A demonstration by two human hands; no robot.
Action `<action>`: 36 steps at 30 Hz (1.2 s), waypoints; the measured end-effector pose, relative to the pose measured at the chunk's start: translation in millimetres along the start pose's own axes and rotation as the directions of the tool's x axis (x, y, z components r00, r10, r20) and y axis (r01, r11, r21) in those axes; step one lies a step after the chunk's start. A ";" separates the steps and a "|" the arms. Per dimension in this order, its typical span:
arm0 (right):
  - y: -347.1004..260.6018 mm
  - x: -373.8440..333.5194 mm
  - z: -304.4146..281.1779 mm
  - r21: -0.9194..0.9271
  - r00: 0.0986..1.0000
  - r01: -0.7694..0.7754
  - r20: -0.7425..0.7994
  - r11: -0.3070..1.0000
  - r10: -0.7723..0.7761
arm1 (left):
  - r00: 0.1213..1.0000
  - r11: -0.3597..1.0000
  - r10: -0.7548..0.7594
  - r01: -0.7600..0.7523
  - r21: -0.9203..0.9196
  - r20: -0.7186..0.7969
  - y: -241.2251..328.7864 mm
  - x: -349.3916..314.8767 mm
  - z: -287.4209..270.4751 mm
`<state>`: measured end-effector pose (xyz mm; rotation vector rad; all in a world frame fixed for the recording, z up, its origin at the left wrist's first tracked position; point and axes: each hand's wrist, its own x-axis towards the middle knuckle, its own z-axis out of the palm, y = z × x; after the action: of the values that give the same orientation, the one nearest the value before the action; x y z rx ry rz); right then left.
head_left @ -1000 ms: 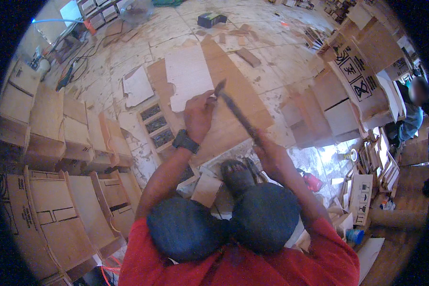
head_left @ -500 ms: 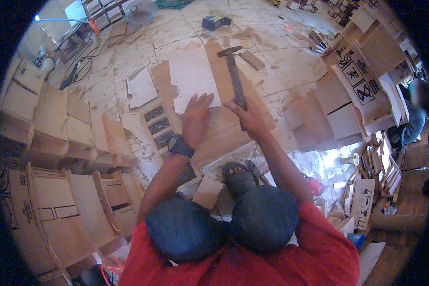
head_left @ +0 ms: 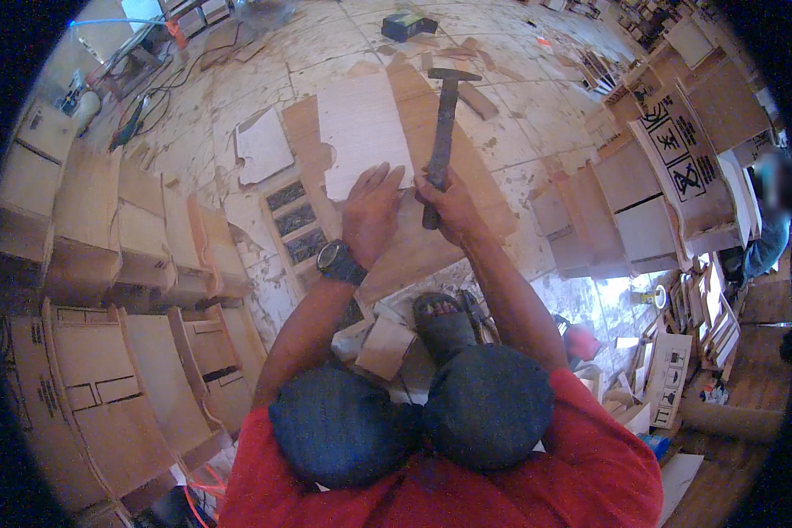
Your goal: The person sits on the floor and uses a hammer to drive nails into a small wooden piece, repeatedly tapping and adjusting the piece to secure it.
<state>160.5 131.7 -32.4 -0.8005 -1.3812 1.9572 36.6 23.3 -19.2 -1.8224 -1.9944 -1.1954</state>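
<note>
My left hand [head_left: 374, 211], with a dark watch at the wrist, lies with its fingers stretched over the near edge of a pale rectangular sheet [head_left: 363, 123]. That sheet has a notch in its left side and rests on a brown wooden board [head_left: 475, 189]. In my right hand [head_left: 451, 207] is a hammer [head_left: 444, 128], gripped low on its dark handle. Its head points away from me, above the right part of the board. From this view I cannot tell how high the hammer is. Left of the board lies a second pale piece [head_left: 265, 148].
A wooden frame with dark compartments [head_left: 289, 195] sits under the board's left side. Stacked wooden parts [head_left: 92, 229] line my left; cartons and panels [head_left: 616, 207] stand right. Beyond are a dark box [head_left: 408, 26] and cables [head_left: 154, 106]. Another person [head_left: 766, 238] is at far right.
The hammer has swung so its head sits farther right and its handle is more upright in view. My left hand stays on the sheet. The whole view has shifted slightly.
</note>
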 end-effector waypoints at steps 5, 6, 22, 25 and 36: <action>-2.1 2.0 -2.1 -0.101 1.000 0.007 0.025 0.995 -0.004 | 1.000 0.999 0.030 -0.030 0.027 -0.001 -2.8 -0.2 -0.7; -2.7 2.0 -3.4 -0.111 0.999 0.024 0.051 0.993 -0.018 | 0.999 0.999 0.032 -0.032 0.025 0.003 -3.3 -0.1 -1.1; -26.4 -83.2 -37.7 -0.800 0.977 0.087 -0.048 0.593 -0.209 | 0.998 1.000 -0.019 0.020 -0.001 0.065 -1.5 1.6 -7.0; -57.5 -119.9 -38.3 -0.848 0.999 0.024 -0.004 0.529 -0.051 | 0.997 0.999 -0.030 0.031 -0.014 0.066 -1.4 1.2 -6.5; -89.1 -153.7 -31.5 -0.924 0.970 0.212 0.161 0.318 -0.179 | 0.991 0.999 -0.044 0.042 0.012 0.126 -3.7 0.7 -3.1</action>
<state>293.8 57.3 63.9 -0.9879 -2.5374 0.7720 31.9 22.1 -18.3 -1.9037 -2.1125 -1.1057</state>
